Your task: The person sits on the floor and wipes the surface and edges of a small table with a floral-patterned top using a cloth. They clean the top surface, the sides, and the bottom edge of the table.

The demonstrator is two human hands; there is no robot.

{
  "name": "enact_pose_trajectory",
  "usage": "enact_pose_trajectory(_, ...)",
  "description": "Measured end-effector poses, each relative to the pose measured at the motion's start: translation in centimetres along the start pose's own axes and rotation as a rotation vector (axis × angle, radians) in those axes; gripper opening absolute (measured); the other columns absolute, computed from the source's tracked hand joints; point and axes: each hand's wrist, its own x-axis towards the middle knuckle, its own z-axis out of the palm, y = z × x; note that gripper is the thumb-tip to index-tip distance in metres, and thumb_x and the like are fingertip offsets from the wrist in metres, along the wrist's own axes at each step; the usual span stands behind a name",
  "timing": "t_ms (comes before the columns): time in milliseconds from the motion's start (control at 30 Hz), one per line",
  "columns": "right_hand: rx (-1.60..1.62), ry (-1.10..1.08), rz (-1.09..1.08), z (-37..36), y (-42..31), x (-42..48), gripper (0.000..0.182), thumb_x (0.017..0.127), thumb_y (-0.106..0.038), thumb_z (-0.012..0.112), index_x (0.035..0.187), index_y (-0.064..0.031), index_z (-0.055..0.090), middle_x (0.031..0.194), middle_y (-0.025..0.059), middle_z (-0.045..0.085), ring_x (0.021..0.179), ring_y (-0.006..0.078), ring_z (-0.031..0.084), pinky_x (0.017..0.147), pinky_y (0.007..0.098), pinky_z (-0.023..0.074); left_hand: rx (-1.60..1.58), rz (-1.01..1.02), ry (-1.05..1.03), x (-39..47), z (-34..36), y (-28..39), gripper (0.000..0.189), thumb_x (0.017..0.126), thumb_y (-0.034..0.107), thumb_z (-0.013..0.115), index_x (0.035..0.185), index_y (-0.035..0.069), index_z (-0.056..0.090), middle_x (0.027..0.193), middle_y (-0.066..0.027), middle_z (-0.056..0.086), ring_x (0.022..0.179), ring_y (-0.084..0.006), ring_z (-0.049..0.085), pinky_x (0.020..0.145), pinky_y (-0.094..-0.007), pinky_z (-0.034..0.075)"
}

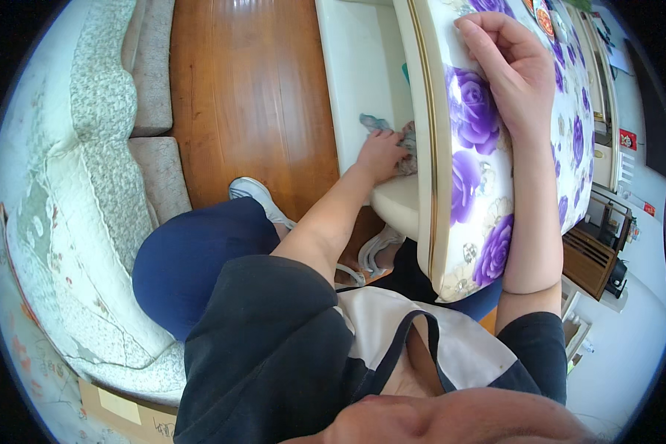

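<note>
My left hand (382, 152) reaches down onto a white lower shelf or drawer (361, 61) beside the table edge. Its fingers press into a crumpled grey-green cloth (374, 122), part of which bunches up under the hand and against the table side. On the tabletop, my right hand (513, 72) lies with its fingers curled and the thumb meeting the index finger. Nothing shows in it. Beneath the right forearm is a glossy white tablecloth (480, 172) printed with purple roses. The table has a cream edge (430, 139) with gold trim.
At the left, a sofa (102, 100) bears a quilted cover. Wooden floor (244, 94) runs between sofa and table. A plate of food (543, 21) stands at the table's far end. A rounded cream table leg (397, 208) is near my knees. Behind the sofa is a cardboard box (111, 410).
</note>
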Motion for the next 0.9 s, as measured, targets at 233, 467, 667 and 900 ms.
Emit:
enact_pose_trajectory(233,0.128,0.025,0.05,1.2,-0.6,0.4,0.007,0.091,-0.009,0.066,0.088,-0.0027,0.065,0.07,-0.0074,0.057,0.059,-0.0012,0.047,0.051,0.0154,0.0341,0.052,-0.336,0.315,-3.4,-5.7,-4.0,0.029,0.072,0.016,0.071,0.1,0.014,0.069,0.127,-0.0111,0.054,0.12,-0.0315,0.048,0.099,-0.0451,0.04)
enact_pose_trajectory(467,0.091,0.023,0.008,1.0,-0.2,0.5,0.008,0.091,-0.008,0.066,0.086,-0.003,0.065,0.068,-0.0076,0.056,0.058,-0.001,0.045,0.05,0.0161,0.0335,0.018,-0.603,0.476,-2.3,-6.6,-3.6,0.041,0.072,0.012,0.071,0.112,0.021,0.066,0.139,-0.0118,0.045,0.124,-0.0364,0.044,0.098,-0.0514,0.041)
enact_pose_trajectory(667,0.097,0.008,-0.011,1.2,-0.7,0.3,0.009,0.091,-0.009,0.066,0.085,-0.0028,0.064,0.067,-0.0075,0.056,0.057,-0.0007,0.046,0.05,0.0165,0.0341,0.162,-0.509,0.131,-0.8,-5.5,-3.0,0.041,0.083,0.016,0.061,0.121,0.031,0.064,0.149,-0.0081,0.033,0.127,-0.0363,0.039,0.095,-0.058,0.039)
enact_pose_trajectory(900,0.122,0.02,-0.016,0.7,-0.1,0.5,0.008,0.09,-0.008,0.066,0.085,-0.0027,0.064,0.065,-0.006,0.056,0.055,0.001,0.046,0.049,0.0175,0.0352,0.316,-0.273,-0.25,-5.2,-5.3,1.5,0.036,0.086,0.017,0.059,0.118,0.032,0.065,0.141,-0.0046,0.041,0.124,-0.0311,0.043,0.091,-0.0557,0.042)
